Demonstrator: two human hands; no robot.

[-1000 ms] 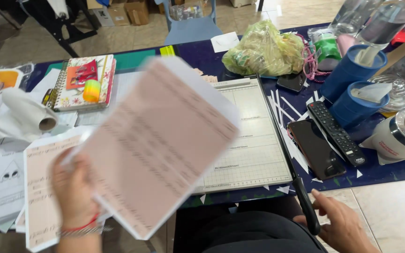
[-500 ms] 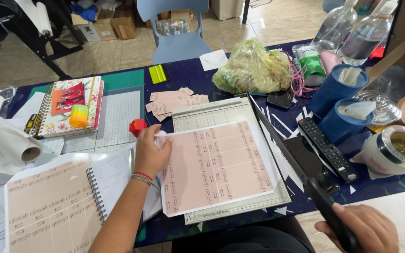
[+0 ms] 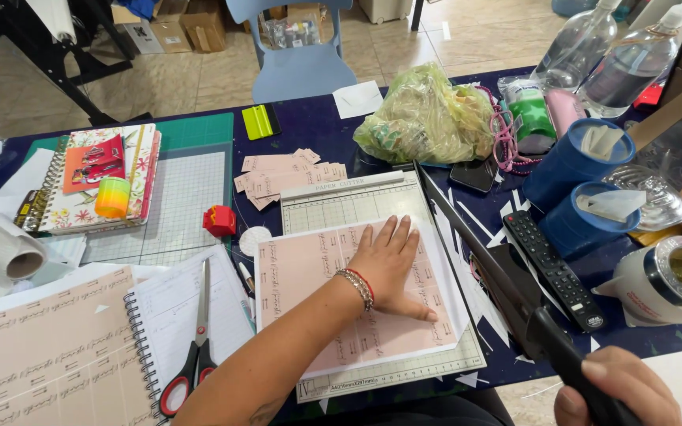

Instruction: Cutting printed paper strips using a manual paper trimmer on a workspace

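Lying on the paper cutter, the thin, floppy pink sheet is being pressed flat by the open left hand; the blade handle is being gripped by the right hand.

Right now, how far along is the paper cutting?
Done: a pile of cut pink slips lies behind the paper cutter. In hand: left hand presses a pink printed sheet flat on it; right hand holds the raised blade handle. Left: this sheet and another pink sheet.
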